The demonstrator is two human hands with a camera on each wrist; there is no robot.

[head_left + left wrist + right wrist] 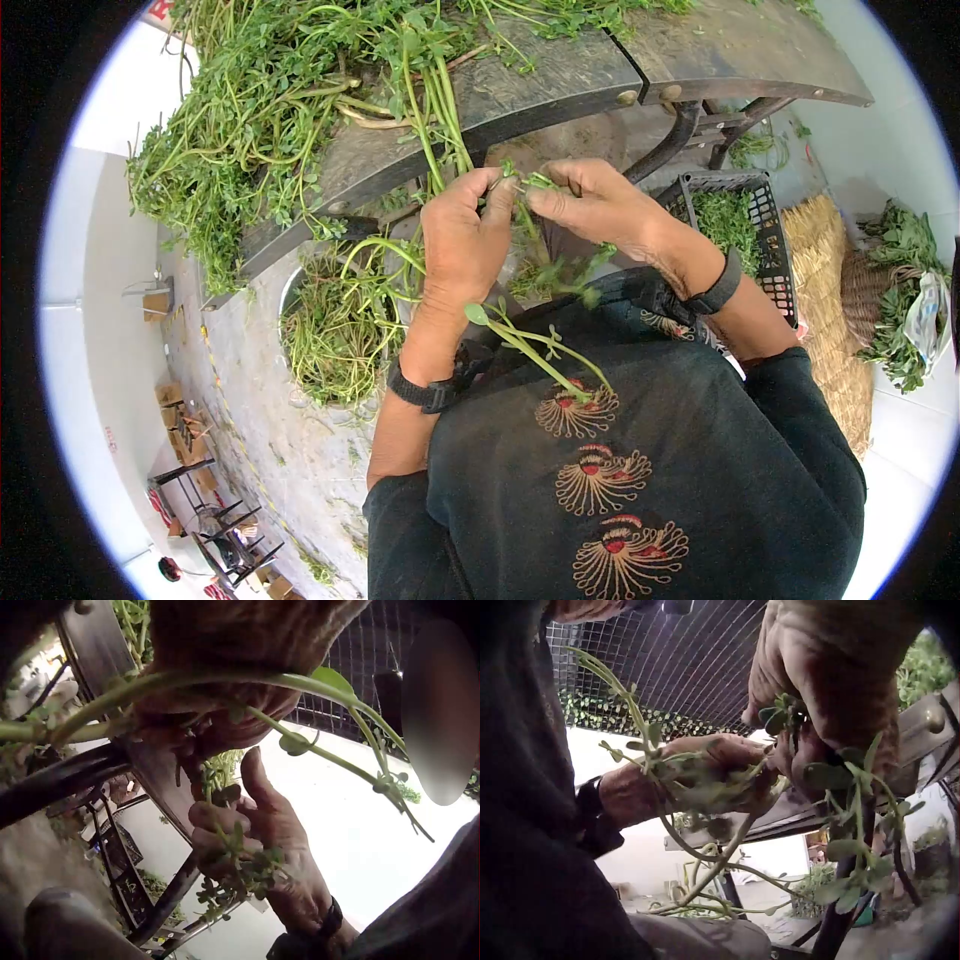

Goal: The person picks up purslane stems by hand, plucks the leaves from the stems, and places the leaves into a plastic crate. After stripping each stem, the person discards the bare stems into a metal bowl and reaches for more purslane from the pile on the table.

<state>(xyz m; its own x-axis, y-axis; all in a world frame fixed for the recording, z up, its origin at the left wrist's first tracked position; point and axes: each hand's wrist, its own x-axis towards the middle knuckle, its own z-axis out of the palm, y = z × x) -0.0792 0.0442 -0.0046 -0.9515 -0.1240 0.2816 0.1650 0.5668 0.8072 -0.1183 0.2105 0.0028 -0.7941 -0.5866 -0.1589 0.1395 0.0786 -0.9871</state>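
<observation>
In the head view my left hand [463, 238] grips a long-stemmed leafy green [505, 340] that looks like purslane, its thick pale stems trailing out below the hand. Close beside it, the thumb and fingers of my right hand [600, 203] pinch small leafy sprigs [540, 182]; the fingertips of both hands nearly meet. The left wrist view has a curved stem [187, 679] crossing the left hand, with sprigs [247, 866] hanging over the right fingers. Small oval leaves [847, 847] hang under the right hand in the right wrist view.
A large heap of greens [270, 130] covers the left of the dark curved table [560, 85]. Below it stands a round tub of stems [340, 335]. A black crate [780, 250] with greens sits at right, by a straw mat [825, 320] and a basket [868, 290].
</observation>
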